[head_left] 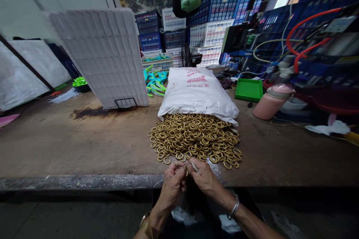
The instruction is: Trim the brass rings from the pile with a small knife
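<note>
Both hands meet at the table's front edge, just before a heap of gold-coloured rings. My left hand is closed, pinching one gold ring between thumb and fingers. Closed around a small, light-coloured tool like a short blade, my right hand brings its tip close to that ring. Whether the tool touches the ring I cannot tell. The heap spills from the open end of a white woven sack with red print lying behind it.
A pale ribbed panel stands upright on the wooden table at left. To the right are a green tray, a pink bottle and orange hoses. Stacked blue and white crates fill the back, near turquoise and green pieces.
</note>
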`<state>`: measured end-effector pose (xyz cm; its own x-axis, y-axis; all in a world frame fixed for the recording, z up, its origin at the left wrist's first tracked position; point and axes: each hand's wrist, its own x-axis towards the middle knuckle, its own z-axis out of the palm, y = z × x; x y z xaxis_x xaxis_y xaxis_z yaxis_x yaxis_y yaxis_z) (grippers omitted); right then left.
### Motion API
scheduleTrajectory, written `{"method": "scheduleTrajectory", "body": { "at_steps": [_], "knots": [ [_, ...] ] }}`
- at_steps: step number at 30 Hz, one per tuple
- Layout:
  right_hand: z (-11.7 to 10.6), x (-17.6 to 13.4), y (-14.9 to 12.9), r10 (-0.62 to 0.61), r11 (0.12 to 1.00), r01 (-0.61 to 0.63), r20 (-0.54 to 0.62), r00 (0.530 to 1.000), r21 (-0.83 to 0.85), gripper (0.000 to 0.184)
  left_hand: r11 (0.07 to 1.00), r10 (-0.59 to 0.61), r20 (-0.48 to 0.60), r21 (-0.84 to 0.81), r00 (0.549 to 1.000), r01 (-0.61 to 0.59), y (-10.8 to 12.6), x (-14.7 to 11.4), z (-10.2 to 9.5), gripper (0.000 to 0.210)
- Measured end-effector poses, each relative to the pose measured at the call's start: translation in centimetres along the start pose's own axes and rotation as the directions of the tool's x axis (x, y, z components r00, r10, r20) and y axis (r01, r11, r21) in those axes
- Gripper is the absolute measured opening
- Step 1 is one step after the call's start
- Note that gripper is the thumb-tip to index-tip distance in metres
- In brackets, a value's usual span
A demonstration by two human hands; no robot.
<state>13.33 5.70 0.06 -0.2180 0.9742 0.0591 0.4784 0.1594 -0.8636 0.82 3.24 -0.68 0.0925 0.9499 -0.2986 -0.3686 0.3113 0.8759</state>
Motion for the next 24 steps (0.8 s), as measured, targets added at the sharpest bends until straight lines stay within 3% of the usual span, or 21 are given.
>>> {"method": "scheduleTrajectory", "body": {
  "at_steps": [3, 6, 9, 11, 14, 18, 24],
  "knots": [
    [0.0, -0.1, -0.1, 0.052, 0.997, -0.053, 0.014, 0.999, 0.052, 0.029, 0.998, 0.018, 0.005, 0.066, 1.0, -0.018, 0.2, -0.1, 0.2, 0.033],
    [0.0, -0.1, -0.1, 0.191, 0.96, -0.208, 0.103, 0.976, 0.19, 0.037, 0.99, 0.093, 0.013, 0.108, 0.996, -0.094, 0.5, -0.3, 0.6, 0.026],
    [0.1, -0.4, 0.0, 0.328, 0.845, -0.405, 0.259, 0.909, 0.35, 0.041, 0.96, 0.221, -0.02, 0.18, 0.975, -0.214, 0.7, -0.4, 1.0, 0.021],
    [0.2, -0.5, -0.1, 0.353, 0.77, -0.467, 0.319, 0.88, 0.435, 0.039, 0.938, 0.277, -0.042, 0.226, 0.96, -0.261, 0.8, -0.4, 1.1, 0.02],
    [0.4, -0.6, -0.1, 0.358, 0.751, -0.461, 0.295, 0.886, 0.473, 0.036, 0.957, 0.212, -0.02, 0.207, 0.977, -0.203, 0.8, -0.5, 1.0, 0.02],
    [0.7, -0.3, 0.4, 0.319, 0.827, -0.367, 0.181, 0.93, 0.425, 0.034, 0.985, 0.07, 0.036, 0.154, 0.997, -0.075, 0.7, -0.7, 0.6, 0.026],
    [0.8, 0.1, 0.6, 0.247, 0.924, -0.248, 0.042, 0.968, 0.289, 0.023, 0.995, 0.0, 0.075, 0.097, 0.997, -0.007, 0.1, -0.5, 0.3, 0.034]
  ]
}}
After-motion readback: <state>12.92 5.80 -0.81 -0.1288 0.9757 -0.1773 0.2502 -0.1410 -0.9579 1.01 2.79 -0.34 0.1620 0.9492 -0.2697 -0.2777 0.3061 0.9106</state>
